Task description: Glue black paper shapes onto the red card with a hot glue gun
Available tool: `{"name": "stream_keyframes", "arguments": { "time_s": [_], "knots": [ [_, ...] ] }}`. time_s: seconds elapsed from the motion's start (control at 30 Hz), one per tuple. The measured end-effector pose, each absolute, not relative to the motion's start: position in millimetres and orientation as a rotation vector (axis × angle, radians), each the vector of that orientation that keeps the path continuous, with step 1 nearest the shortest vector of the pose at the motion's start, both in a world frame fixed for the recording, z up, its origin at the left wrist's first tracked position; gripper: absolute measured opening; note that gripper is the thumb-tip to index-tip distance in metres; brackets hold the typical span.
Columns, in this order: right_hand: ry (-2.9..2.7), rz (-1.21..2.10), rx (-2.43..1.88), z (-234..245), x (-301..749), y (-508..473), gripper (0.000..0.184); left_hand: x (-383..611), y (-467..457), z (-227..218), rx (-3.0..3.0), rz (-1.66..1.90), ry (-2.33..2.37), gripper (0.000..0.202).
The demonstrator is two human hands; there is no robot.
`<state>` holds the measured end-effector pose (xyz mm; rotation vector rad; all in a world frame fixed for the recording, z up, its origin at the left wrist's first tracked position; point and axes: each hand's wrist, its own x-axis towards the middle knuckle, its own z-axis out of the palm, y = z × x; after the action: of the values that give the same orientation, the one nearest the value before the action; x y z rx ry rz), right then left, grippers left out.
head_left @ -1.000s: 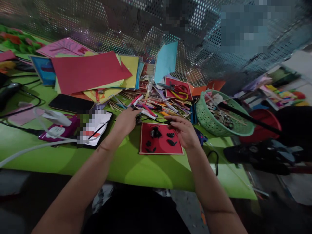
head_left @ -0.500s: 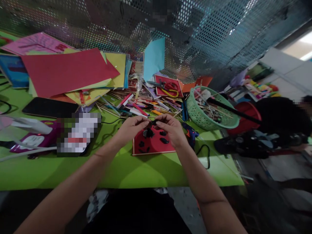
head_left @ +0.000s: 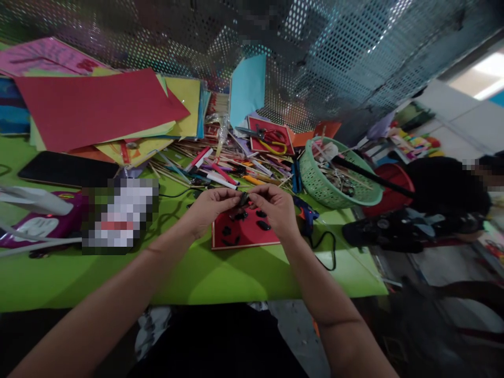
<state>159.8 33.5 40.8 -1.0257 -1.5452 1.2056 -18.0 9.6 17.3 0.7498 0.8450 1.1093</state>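
My left hand and my right hand meet above a small red card on the green table. Both pinch one small dark piece between their fingertips. Several other small black pieces lie on the red card under my hands; what they are is too small to tell.
Behind my hands lies a heap of wooden sticks and pens. A green basket of sticks stands at the right, a blue glue gun beside it. Coloured paper sheets and a black phone lie at the left. Another person sits at the far right.
My hands, apart a second ago, have come together over the red card and now hold the small dark piece between them. The camera has shifted slightly.
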Motion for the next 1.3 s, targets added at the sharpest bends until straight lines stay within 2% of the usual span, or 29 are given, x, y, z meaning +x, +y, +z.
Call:
{"name": "stream_keyframes", "arguments": {
  "time_s": [0.17, 0.33, 0.7, 0.9, 1.1, 1.3],
  "knots": [
    [-1.667, 1.036, -1.061, 42.0, 160.1, 31.4, 0.011, -17.3, 10.1, 13.8, 0.778, 1.176, 0.856, 0.036],
    [-1.672, 1.029, -1.086, 39.7, 160.4, 31.0, 0.012, -14.9, 10.2, 12.7, 0.816, 1.201, 0.877, 0.035],
    [-1.377, 1.402, -1.031, 34.7, 152.4, 28.5, 0.022, -7.6, 2.7, 15.6, 1.101, 1.304, 1.053, 0.020],
    [-1.338, 1.408, -1.018, 32.0, 150.4, 25.5, 0.015, -6.2, -0.2, 14.3, 1.196, 1.338, 1.173, 0.014],
    [-1.307, 1.469, -0.933, 30.3, 150.3, 26.7, 0.011, -6.9, 1.7, 15.1, 1.123, 1.350, 1.115, 0.019],
    [-1.362, 1.398, -0.971, 32.9, 149.2, 25.5, 0.020, -6.2, -0.2, 13.8, 1.174, 1.351, 1.162, 0.017]
  ]
}}
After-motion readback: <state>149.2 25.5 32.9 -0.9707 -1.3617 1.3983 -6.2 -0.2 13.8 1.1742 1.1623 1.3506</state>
